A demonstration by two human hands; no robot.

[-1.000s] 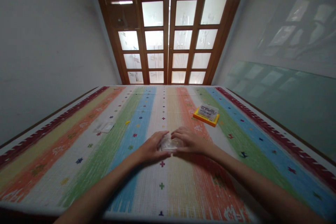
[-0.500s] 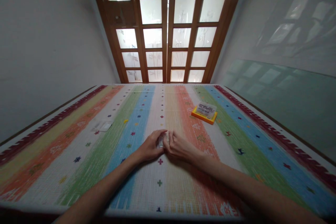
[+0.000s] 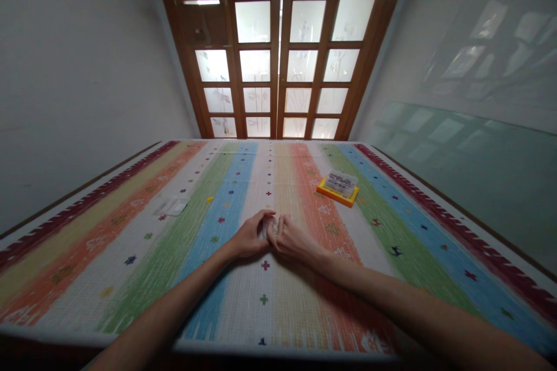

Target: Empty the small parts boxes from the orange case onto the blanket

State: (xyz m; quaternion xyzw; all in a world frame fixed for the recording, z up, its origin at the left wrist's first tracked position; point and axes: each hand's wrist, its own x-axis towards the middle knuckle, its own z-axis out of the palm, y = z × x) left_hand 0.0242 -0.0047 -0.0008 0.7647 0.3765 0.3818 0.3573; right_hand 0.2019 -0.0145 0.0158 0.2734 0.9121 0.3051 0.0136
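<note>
My left hand (image 3: 249,237) and my right hand (image 3: 290,239) meet above the middle of the striped tablecloth. Between them is a small clear, shiny piece (image 3: 263,228), mostly covered by fingers; its exact kind cannot be made out. The left thumb and fingers curve around its left side. My right hand is closed, its fingers bent against the right side of the piece. Beyond the right hand, a clear plastic case (image 3: 341,182) with dark contents or markings rests on a yellow-orange tray (image 3: 337,197).
A flat clear plastic case (image 3: 174,207) lies on the cloth at left, with a small yellow piece (image 3: 209,200) to its right. The patterned tablecloth (image 3: 241,313) covers the table. Walls flank it, a glass panel (image 3: 461,156) stands at right, and wooden doors (image 3: 282,64) are behind.
The fingers have shifted slightly around the clear piece, and less of it shows between my hands. The view has tilted a little; the things on the table stay in place.
</note>
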